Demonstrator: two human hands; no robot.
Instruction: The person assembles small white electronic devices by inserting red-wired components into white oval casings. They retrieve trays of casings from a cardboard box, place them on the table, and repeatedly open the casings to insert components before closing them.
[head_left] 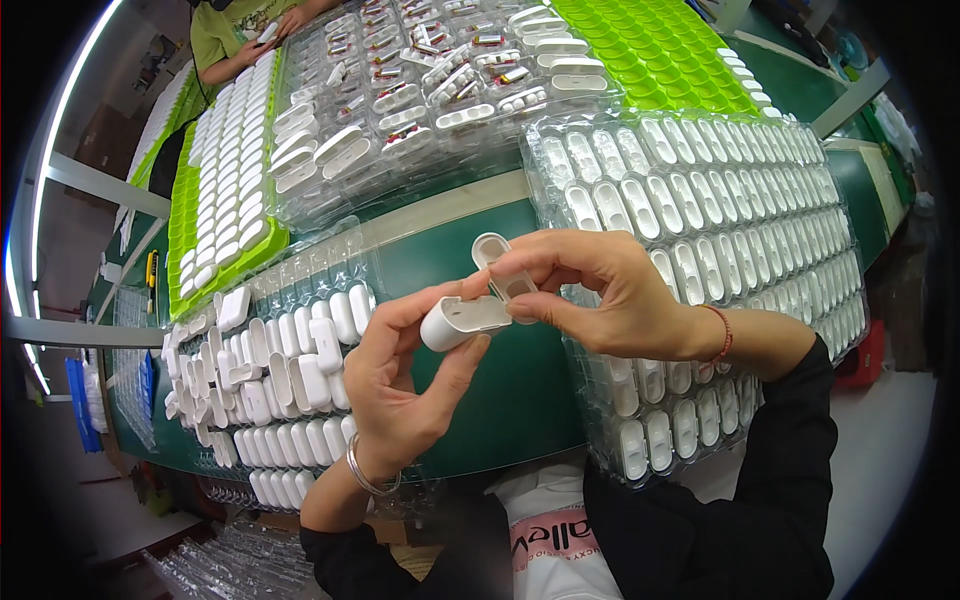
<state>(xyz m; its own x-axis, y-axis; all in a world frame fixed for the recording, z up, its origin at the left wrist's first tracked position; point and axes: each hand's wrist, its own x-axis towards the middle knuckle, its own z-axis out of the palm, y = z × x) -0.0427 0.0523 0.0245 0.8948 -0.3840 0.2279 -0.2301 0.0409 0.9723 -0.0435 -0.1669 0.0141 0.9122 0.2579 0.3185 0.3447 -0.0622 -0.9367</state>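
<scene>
My left hand [405, 388] closes its thumb and fingers around a white, rounded earbud case shell [447, 326], tilted with its hollow side toward the right. In my right hand [612, 290], thumb and fingers pinch a small white oblong case part [489, 248] with a hollow upper end. Its lower end meets the shell's edge, or sits just over it; I cannot tell which. Both pieces are above the green table [515, 400]. Beneath my right forearm lies a clear plastic tray [548, 185] with rows of white oval hollow case parts.
To the left, a clear tray [350, 240] bears white cases [310, 335], some piled loosely. Farther back, clear trays hold white parts and small red-and-metal pieces [430, 45]. Bright green trays [640, 45] stand at the back. A co-worker's hands [290, 20] are at the far left.
</scene>
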